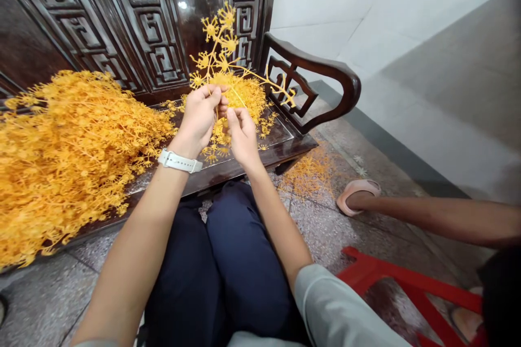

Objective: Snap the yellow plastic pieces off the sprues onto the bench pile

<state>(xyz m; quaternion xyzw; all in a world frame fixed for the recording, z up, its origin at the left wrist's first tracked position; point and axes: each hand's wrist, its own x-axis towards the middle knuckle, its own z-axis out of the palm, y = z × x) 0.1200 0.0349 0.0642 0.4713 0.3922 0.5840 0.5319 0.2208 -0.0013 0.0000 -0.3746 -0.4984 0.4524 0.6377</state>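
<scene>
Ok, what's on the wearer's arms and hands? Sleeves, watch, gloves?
The left hand and right hand are bare, with no gloves, cables or visible rings. A white strap watch sits on the left wrist, its face out of view. A light grey sleeve covers the right arm near the elbow, and both forearms are bare.

Lighting bright and even, diffuse; no source seen in frame. Small white glare spot recorded on the lacquered carved panel (183,5). Broad grey shadow with a soft diagonal edge noted across the pale tiled surface (451,70) at right. Wide-angle distortion observed towards the edges, where the dark wooden bench edge (97,217) appears bowed. Good sharpness retained on the yellow sprig (220,49). Dark shape (503,298) in the lower right corner is unresolved, too dim and blurred for detail.
</scene>
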